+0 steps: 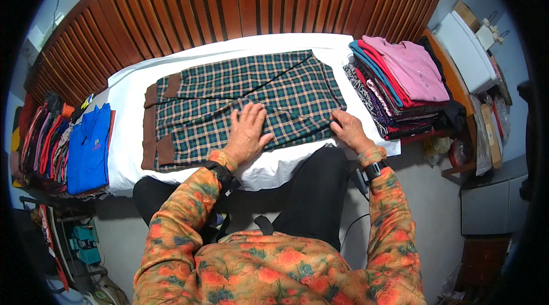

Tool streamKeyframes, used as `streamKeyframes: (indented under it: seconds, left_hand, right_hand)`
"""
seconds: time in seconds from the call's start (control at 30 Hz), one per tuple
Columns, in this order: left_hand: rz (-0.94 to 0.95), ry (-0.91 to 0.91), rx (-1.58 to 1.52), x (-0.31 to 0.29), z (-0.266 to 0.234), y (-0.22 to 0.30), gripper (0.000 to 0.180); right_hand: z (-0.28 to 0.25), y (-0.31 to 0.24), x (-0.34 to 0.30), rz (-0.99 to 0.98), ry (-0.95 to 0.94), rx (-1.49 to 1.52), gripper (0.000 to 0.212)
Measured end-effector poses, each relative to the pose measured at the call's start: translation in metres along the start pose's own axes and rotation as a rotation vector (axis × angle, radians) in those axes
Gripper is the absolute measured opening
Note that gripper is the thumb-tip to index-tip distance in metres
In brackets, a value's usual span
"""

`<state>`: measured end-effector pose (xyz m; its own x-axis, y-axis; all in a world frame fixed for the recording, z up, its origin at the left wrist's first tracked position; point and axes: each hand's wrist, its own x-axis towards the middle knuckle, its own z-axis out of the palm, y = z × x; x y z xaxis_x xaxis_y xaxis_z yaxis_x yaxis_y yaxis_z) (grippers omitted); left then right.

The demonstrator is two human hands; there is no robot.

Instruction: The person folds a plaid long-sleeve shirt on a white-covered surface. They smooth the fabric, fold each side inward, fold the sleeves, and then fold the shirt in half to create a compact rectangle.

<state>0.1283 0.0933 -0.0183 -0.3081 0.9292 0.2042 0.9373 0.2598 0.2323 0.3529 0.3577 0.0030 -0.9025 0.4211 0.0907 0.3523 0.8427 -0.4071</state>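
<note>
A green plaid long-sleeved top [229,90] with a brown ribbed hem and cuffs lies on the white cloth [127,116], its hem toward the left. Both sleeves are laid inward over the body, with the brown cuffs close to the hem. My left hand [247,133] rests flat on the near middle of the top, fingers spread. At the near right edge of the top, my right hand [349,131] pinches the fabric between thumb and fingers. A dark band is on each of my wrists.
A tall stack of folded clothes, a pink shirt [409,67] uppermost, stands to the right. On the left are a folded blue shirt [90,147] and a row of clothes [46,145]. A slatted wooden headboard [229,4] runs behind. My black-trousered knees [314,190] touch the near side.
</note>
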Motion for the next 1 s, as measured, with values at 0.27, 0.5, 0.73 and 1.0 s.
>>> streamKeyframes:
  seconds: [0.27,0.5,0.73,1.0]
  left_hand:
    - [0.273,0.119,-0.033,0.011,-0.001,0.046,0.045]
    - [0.234,0.133,-0.052,0.018,0.008,0.044,0.012]
    - [0.392,0.248,-0.038,0.014,0.005,0.038,0.011]
    - [0.227,0.131,-0.372,0.021,0.007,0.030,0.014]
  right_hand:
    - [-0.001,0.001,0.003,0.019,-0.036,-0.020,0.022]
    - [-0.005,-0.005,0.001,-0.023,-0.051,0.006,0.021]
    - [-0.002,-0.008,0.002,-0.093,0.075,-0.136,0.016]
    - [0.007,-0.001,0.004,-0.100,0.050,-0.261,0.015]
